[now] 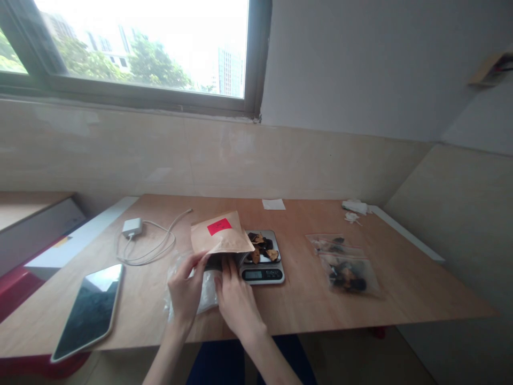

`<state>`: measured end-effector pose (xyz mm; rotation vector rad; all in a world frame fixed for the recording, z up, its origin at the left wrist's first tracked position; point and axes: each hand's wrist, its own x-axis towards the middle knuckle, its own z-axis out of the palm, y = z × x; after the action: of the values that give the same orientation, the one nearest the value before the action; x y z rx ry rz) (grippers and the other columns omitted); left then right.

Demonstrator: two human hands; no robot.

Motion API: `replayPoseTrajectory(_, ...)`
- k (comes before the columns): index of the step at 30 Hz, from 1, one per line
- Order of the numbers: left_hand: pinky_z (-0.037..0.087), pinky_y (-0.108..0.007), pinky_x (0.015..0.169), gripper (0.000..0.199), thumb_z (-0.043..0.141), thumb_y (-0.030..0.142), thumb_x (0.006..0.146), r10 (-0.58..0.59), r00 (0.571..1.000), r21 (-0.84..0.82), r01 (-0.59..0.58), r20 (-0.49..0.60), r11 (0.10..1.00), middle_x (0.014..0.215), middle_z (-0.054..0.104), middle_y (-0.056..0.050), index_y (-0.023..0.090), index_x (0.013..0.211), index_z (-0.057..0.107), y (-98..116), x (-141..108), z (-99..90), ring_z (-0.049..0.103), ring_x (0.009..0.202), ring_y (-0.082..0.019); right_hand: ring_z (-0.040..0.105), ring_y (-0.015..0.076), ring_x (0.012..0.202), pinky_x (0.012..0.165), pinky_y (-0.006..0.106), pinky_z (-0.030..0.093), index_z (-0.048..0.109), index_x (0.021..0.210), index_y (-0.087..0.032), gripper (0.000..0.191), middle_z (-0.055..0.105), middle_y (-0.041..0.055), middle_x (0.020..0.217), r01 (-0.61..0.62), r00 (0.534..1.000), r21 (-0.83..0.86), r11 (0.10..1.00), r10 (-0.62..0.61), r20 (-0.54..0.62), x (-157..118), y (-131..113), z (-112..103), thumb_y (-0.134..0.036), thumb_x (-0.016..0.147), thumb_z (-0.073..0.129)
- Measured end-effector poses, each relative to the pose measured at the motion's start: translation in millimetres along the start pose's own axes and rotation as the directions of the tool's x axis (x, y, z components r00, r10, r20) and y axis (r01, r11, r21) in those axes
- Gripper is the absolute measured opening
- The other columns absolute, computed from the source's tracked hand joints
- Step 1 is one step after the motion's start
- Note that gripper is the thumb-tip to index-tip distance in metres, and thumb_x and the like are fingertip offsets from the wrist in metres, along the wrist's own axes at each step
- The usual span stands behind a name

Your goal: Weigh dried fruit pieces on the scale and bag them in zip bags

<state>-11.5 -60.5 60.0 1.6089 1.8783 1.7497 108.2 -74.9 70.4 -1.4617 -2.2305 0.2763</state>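
A kraft paper bag (220,235) with a red label lies tilted on its side, its far end leaning toward the kitchen scale (262,274). My left hand (185,286) grips the bag's lower edge from the left, and my right hand (236,305) pinches it nearby. Dark and tan dried pieces (262,248) sit on the scale's metal platform, right next to the bag. A crumpled clear plastic bag (202,291) lies under my hands, partly hidden by them. The bag's dark opening is mostly hidden.
Two clear zip bags of dark pieces (347,270) lie right of the scale on the wooden table (417,297). A tablet (90,311) sits front left, and a white charger with its cable (132,227) lies behind it. A paper slip (273,204) and white scraps (355,207) lie along the back.
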Motion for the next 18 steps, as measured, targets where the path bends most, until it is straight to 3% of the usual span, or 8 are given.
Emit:
replayPoseTrajectory(5, 0.050, -0.025, 0.067, 0.027, 0.055, 0.045, 0.077, -0.013, 1.000, -0.024, 0.013, 0.006, 1.000, 0.081, 0.070, -0.001, 0.021, 0.083, 0.067, -2, -2, 1.4, 0.065, 0.074, -0.016, 0.061, 0.0294, 0.098, 0.071, 0.038, 0.056, 0.045, 0.126, -0.011, 0.039, 0.052, 0.0164, 0.125, -0.034, 0.998, -0.002, 0.999, 0.034, 0.044, 2, 0, -7, -0.020, 0.089, 0.039)
replayPoseTrajectory(10, 0.050, -0.025, 0.068, 0.025, 0.056, 0.043, 0.077, -0.014, 1.000, -0.030, 0.014, 0.002, 0.999, 0.081, 0.070, -0.001, 0.022, 0.083, 0.067, -2, -2, 2.7, 0.065, 0.074, -0.016, 0.064, 0.0264, 0.093, 0.073, 0.036, 0.056, 0.047, 0.124, -0.015, 0.037, 0.052, 0.0142, 0.124, -0.062, 0.997, 0.072, 0.995, 0.058, 0.058, 4, 3, -13, -0.015, 0.087, 0.041)
replayPoseTrajectory(18, 0.049, -0.024, 0.067, 0.025, 0.055, 0.043, 0.078, -0.003, 1.000, -0.020, 0.003, -0.002, 1.000, 0.080, 0.070, 0.000, 0.021, 0.083, 0.067, 3, 1, 2.3, 0.065, 0.073, -0.016, 0.059, 0.0223, 0.105, 0.087, 0.034, 0.051, 0.050, 0.123, -0.020, 0.039, 0.051, 0.0100, 0.127, -0.005, 0.997, 0.283, 0.959, 0.027, -0.074, 1, 8, -5, -0.012, 0.088, 0.037)
